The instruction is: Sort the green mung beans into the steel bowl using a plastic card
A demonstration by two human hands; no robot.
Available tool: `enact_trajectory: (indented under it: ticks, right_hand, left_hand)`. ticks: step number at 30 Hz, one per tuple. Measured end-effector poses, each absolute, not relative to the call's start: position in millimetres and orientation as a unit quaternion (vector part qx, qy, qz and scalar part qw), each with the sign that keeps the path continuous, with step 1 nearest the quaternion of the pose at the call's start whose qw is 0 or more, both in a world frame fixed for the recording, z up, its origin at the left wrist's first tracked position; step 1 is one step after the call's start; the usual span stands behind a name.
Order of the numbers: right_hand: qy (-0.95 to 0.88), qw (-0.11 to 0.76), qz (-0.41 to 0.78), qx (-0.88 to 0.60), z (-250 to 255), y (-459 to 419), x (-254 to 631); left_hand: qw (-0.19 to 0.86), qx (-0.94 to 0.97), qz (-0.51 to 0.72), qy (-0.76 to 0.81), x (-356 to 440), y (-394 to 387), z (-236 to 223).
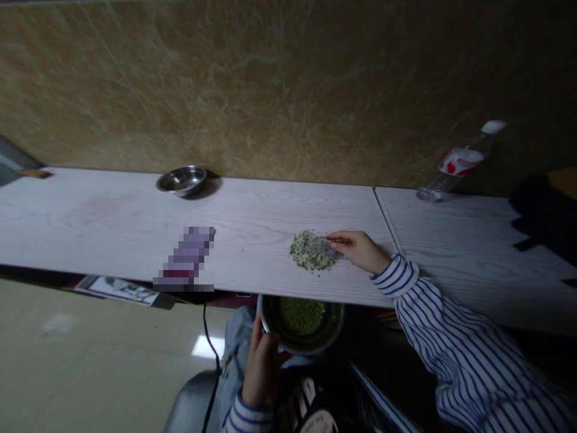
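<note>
A steel bowl with small green beans in it is held just below the table's front edge, over my lap. My left hand grips its left rim, thumb on top. Above it on the table lies a loose heap of white grains mixed with green beans. At the right side of this heap is my right hand, fingers brought together and pointing left. A greyish patch shows by the fingertips; whether they pinch it or just touch it is unclear.
A smaller steel bowl stands at the back left by the wall. A pixelated flat object lies near the front edge. At the back right is a clear plastic bottle with a white cap. Dark items sit far right.
</note>
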State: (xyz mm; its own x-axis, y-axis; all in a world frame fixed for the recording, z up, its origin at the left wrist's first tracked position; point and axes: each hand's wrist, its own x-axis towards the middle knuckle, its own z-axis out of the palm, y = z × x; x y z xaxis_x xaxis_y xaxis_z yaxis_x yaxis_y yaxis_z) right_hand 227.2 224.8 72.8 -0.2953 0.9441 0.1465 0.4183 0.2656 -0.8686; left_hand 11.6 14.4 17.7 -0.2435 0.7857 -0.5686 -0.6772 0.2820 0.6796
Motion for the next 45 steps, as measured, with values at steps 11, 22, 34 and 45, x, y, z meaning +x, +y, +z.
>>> enact_trajectory:
  ticks: [11,22,34,45]
  right_hand:
    - [-0.704,0.380,0.333,-0.499,82,196,239]
    - [-0.669,0.403,0.332,-0.529,66,176,236]
    - [-0.536,0.458,0.273,-0.655,75,202,309]
    - [-0.504,0.460,0.282,-0.674,67,131,307]
  left_hand:
    - [0.617,0.059,0.590,0.518,13,9,13]
    - [0.633,0.055,0.577,0.514,14,6,21]
    - [0.630,0.062,0.580,0.513,13,7,14]
    - [0.644,0.059,0.566,0.512,9,9,11]
